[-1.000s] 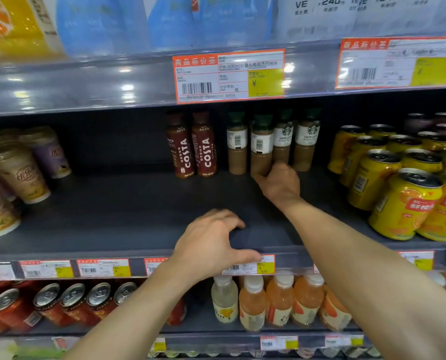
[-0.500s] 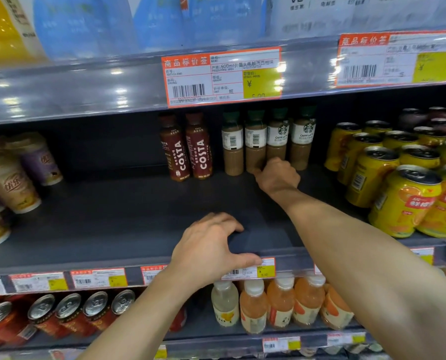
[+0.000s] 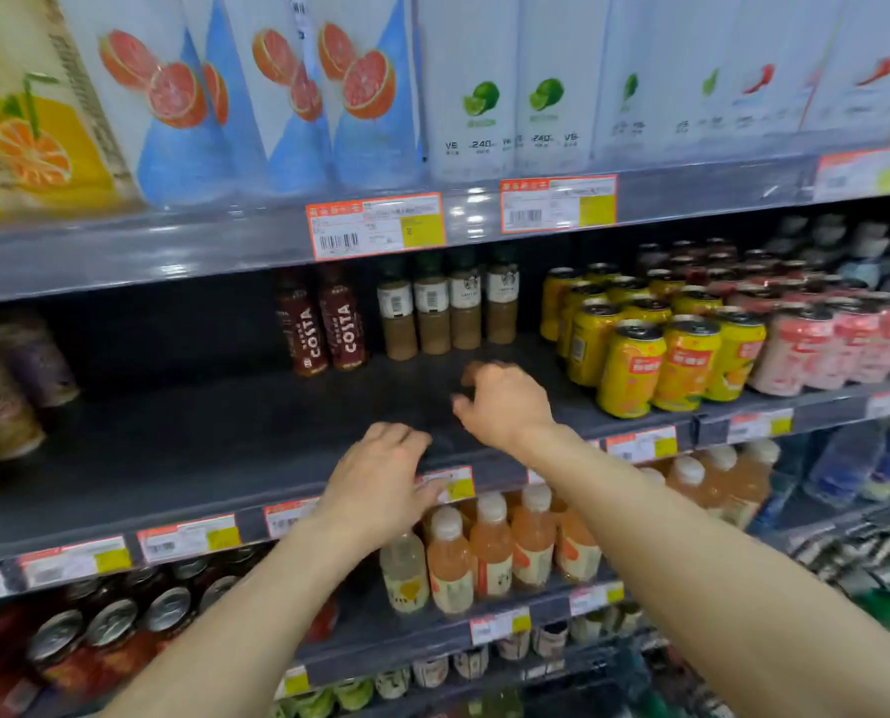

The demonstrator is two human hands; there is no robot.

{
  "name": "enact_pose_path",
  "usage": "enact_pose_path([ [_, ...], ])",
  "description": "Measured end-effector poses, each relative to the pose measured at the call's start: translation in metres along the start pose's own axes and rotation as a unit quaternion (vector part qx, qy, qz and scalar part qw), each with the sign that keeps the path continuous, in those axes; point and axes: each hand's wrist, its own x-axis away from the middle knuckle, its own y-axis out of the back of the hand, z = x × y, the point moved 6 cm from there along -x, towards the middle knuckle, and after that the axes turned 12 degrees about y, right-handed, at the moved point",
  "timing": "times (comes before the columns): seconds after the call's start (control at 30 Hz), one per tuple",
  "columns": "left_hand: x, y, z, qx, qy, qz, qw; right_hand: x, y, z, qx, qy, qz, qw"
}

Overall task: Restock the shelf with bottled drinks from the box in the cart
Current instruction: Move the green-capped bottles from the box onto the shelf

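Several tan coffee bottles with green caps (image 3: 432, 313) stand in a row at the back of the dark middle shelf (image 3: 183, 443), beside two brown Costa bottles (image 3: 323, 323). My right hand (image 3: 505, 404) hovers over the shelf in front of the row, fingers loosely curled, holding nothing. My left hand (image 3: 380, 484) rests on the shelf's front edge over a price tag, fingers spread. The cart's wire edge (image 3: 857, 546) shows at the lower right; the box is out of view.
Yellow orange-drink cans (image 3: 660, 349) and pink cans (image 3: 815, 344) fill the shelf's right. Paper cups (image 3: 12, 386) stand at its left. Cartons (image 3: 287, 95) line the shelf above. Peach-coloured bottles (image 3: 489, 546) and red cans (image 3: 111, 629) sit below.
My right hand has let go of the coffee bottle at the back and drawn toward the shelf's front. The view has pulled back and tilted up. My left hand stays at the edge.
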Motion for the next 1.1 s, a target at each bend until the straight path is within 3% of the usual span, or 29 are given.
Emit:
enact_pose_path([
  [0.13, 0.053, 0.004, -0.018, 0.015, -0.038, -0.042, 0.998, 0.086, 0.031, 0.017, -0.002, 0.046, -0.033, 0.998],
  [0.23, 0.105, -0.01, -0.036, 0.047, -0.056, -0.057, 0.996, 0.162, 0.029, 0.011, -0.005, 0.04, -0.015, 0.999],
  [0.47, 0.228, -0.13, -0.061, 0.06, -0.034, 0.11, 0.992, 0.336, -0.036, -0.059, -0.008, -0.032, 0.147, 0.989],
  [0.73, 0.306, -0.286, -0.109, 0.009, 0.02, 0.282, 0.959, 0.492, -0.128, -0.172, 0.019, -0.16, 0.338, 0.927],
  [0.9, 0.316, -0.354, -0.168, 0.014, 0.08, 0.328, 0.941, 0.532, -0.167, -0.225, 0.011, -0.208, 0.386, 0.899],
  [1.1, 0.299, -0.409, -0.207, 0.021, 0.13, 0.336, 0.933, 0.538, -0.196, -0.274, -0.006, -0.301, 0.356, 0.885],
])
